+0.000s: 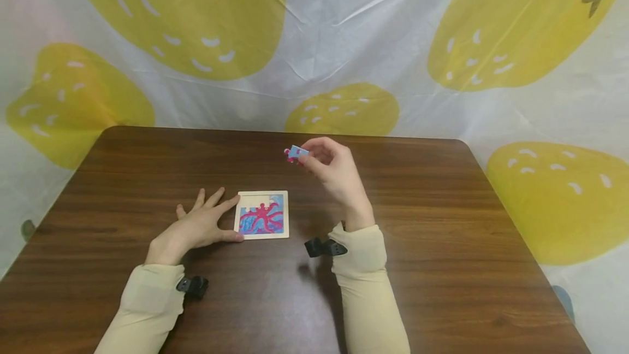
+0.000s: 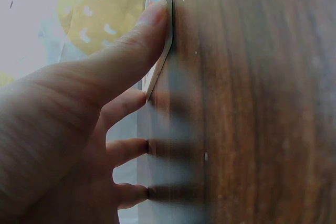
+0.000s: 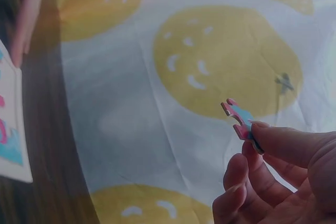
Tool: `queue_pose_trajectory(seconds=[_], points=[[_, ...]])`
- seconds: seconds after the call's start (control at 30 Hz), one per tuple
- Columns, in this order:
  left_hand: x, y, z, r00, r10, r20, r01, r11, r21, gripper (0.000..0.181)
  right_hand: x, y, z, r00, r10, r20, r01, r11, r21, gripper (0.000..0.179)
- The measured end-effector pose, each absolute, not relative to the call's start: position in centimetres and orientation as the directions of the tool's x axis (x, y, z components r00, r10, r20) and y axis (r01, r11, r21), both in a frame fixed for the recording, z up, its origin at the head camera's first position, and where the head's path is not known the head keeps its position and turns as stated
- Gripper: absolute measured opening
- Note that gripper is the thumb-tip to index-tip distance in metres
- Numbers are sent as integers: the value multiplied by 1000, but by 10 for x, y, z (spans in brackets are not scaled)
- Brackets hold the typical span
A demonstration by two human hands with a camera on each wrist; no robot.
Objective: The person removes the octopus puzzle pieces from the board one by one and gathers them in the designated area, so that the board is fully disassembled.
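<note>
A square jigsaw puzzle tray (image 1: 286, 217) with a pale border lies on the table, showing a pink octopus on blue. Bare pale backing shows at its upper left. My left hand (image 1: 199, 225) rests beside it with fingers spread, thumb at the near left corner and index fingertip at the far left corner. In the left wrist view, the thumb (image 2: 152, 14) lies along the tray's edge. Raised above the table, to the right of and beyond the tray, my right hand (image 1: 339, 171) pinches a blue and pink puzzle piece (image 1: 297, 152) between thumb and fingers.
The brown wooden table (image 1: 442, 245) has rounded far corners. Behind it hangs a white cloth (image 1: 354, 31) with large yellow fruit shapes. A black strap device (image 1: 324, 247) sits on the right wrist and another black device (image 1: 194, 286) on the left.
</note>
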State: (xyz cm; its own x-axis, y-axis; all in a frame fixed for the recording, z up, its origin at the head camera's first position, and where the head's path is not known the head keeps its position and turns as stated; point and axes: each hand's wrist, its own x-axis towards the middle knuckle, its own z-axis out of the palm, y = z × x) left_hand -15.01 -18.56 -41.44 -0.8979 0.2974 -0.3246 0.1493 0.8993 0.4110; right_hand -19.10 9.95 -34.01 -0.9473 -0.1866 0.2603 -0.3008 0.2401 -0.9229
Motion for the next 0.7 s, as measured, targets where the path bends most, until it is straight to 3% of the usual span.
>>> queue_pose_trajectory(seconds=[0.33, 0.5, 0.7], points=[[-148, -188, -416, -898, 296, -325, 149, 900, 409, 100, -193, 137, -343, -968, -88, 233, -243, 122, -962, 22], [-150, -187, -415, -895, 302, -327, 152, 898, 414, 100, -197, 166, -348, -968, -57, 243, -248, 118, -962, 24], [-151, -187, -417, -895, 297, -333, 150, 903, 403, 101, -205, 196, -362, -983, -68, 170, -178, 129, -975, 24]])
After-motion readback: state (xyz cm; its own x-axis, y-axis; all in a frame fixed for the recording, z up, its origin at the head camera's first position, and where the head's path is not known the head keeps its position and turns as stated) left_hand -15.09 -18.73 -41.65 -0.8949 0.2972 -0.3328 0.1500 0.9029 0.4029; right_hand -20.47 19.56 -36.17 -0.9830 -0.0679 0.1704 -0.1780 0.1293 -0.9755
